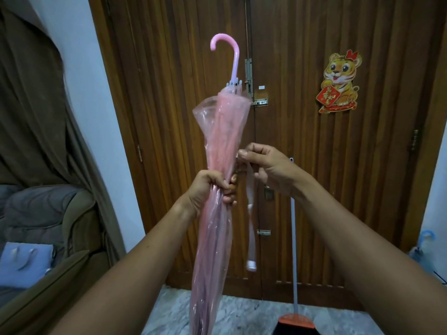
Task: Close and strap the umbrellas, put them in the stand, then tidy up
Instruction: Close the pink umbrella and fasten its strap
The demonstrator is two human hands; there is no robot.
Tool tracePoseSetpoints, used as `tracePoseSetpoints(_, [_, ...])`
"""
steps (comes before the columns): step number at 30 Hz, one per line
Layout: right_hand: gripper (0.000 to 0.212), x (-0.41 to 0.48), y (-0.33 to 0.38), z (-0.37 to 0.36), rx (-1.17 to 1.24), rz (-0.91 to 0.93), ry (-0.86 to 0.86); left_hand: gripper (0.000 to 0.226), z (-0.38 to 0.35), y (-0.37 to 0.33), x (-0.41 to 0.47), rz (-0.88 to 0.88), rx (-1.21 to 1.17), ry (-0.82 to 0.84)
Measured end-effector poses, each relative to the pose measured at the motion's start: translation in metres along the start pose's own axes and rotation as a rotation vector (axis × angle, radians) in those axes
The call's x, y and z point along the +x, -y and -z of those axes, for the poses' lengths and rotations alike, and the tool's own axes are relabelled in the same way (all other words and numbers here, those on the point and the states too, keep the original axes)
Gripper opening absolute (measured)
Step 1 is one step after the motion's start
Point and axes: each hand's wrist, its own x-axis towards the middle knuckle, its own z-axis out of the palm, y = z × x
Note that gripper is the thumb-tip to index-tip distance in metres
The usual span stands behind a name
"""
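While the pink umbrella (pixel 219 141) is folded shut, it isn't strapped yet, so we're early in this one! It stands upright in front of the wooden door (pixel 338 165), hook handle (pixel 229 52) on top. The left hand (pixel 212 189) is wrapped tight round the bunched canopy at mid-height. The right hand (pixel 268 170) pinches the strap (pixel 250 189) at its top, just beside the canopy, and the rest of the strap dangles loose with a pale tab at its end.

Going by that, the wrap and fastening come next, then the trip to the stand, which I can't pick out. A blue umbrella (pixel 425 238) peeks in at the far right edge; whether it's strapped or stowed, I can't tell. A broom (pixel 294 250) leans on the door, so the tidying looks to be ahead too.

As for the materials, the canopy is thin, see-through pink plastic, creased and glossy, flaring loose above the fist and likely slippery to roll. The handle is smooth, matte, curved plastic. The strap is a flat, limp, translucent ribbon.
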Motion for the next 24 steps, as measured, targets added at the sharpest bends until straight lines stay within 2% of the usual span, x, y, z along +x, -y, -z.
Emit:
tracePoseSetpoints(5, [0.026,0.000,-0.001,0.004,-0.185,0.038,-0.076,0.025,-0.002,0.004,0.005,0.035,-0.143,0.180])
tracePoseSetpoints(7, [0.040,0.001,-0.005,0.007,-0.127,0.028,-0.092,0.021,-0.006,0.006,0.007,0.055,-0.174,0.243])
tracePoseSetpoints(10, [0.056,-0.001,-0.008,0.010,0.007,-0.070,0.013,0.015,-0.015,0.007,0.010,0.093,-0.229,0.342])
tracePoseSetpoints(12, [0.069,-0.004,-0.006,0.009,0.003,-0.117,0.081,0.016,-0.017,0.009,0.011,0.125,-0.277,0.387])
tracePoseSetpoints(16, [0.050,-0.008,-0.003,0.006,0.106,-0.139,0.172,0.027,-0.021,0.014,0.011,0.129,-0.264,0.414])
tracePoseSetpoints(18, [0.043,-0.006,-0.003,0.005,0.028,-0.108,0.196,0.038,-0.018,0.013,0.008,0.129,-0.220,0.394])
tracePoseSetpoints(20, [0.040,-0.006,0.001,0.003,-0.080,-0.061,0.143,0.048,-0.012,0.011,0.002,0.136,-0.125,0.307])
tracePoseSetpoints(24, [0.033,-0.008,0.007,-0.003,-0.387,0.012,-0.063,0.054,0.003,0.010,-0.007,0.037,0.265,-0.084])
